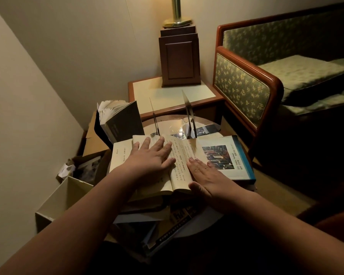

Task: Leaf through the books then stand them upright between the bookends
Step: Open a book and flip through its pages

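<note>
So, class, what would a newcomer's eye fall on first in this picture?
The left hand and right hand lie flat on an open book at the centre. Just behind it stand two thin bookends with no book between them; a dark book stands to their left, pages fanned.

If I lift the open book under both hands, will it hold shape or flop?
Probably floppy: the open book looks like a paperback, its pages bowing up at the spine. It will likely spring shut once the left hand and right hand lift off. It sits on an uneven pile of books, so pushing may shift it.
</note>
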